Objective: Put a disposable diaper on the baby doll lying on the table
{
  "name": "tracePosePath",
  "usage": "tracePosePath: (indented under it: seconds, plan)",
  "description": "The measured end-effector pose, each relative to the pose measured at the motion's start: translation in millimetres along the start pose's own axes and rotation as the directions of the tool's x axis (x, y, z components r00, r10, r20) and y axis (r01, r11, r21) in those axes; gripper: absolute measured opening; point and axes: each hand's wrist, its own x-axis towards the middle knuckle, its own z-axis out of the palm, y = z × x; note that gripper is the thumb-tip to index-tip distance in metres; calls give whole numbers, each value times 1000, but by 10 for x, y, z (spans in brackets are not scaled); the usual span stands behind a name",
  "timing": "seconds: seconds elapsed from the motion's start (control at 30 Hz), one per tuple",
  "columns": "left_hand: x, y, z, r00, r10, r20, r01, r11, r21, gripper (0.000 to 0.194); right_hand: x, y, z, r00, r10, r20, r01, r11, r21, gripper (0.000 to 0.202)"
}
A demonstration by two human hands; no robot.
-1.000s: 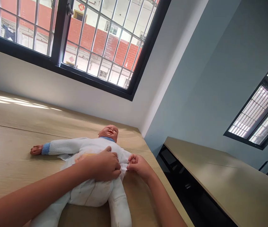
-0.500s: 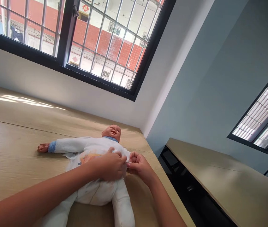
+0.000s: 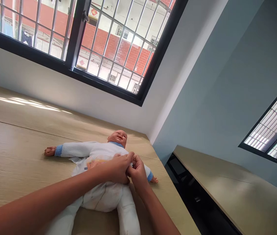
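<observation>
The gap between the two hands has been closed over the last second: the right hand (image 3: 136,170) is now pressed against the left hand (image 3: 115,169) at the waist of the baby doll in a white fleece suit with blue cuffs (image 3: 96,153), lying face-up near the right edge of the pale wooden surface (image 3: 13,156). Both grips are pinched shut on what looks like the white diaper tab at the doll's side, now hidden; fastening appears nearly done. Forearms are stretched forward, wrists low.
</observation>
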Motion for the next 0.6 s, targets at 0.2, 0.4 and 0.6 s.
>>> tracePosePath:
  seconds: [0.2, 0.4, 0.6]
  plan:
    - [25, 6, 16, 998, -16, -59, 15, 1000, -18, 50, 58, 154, 76, 995, -93, 27, 93, 996, 9, 37]
    - [-20, -22, -18, 998, -2, -68, -1, 999, -42, 57, -23, 70, 5, 977, -149, 150, 178, 962, -209, 30]
    - [-119, -170, -393, 995, 57, 84, -46, 990, -133, 72, -122, -55, -16, 923, -249, 293, 359, 832, -423, 29]
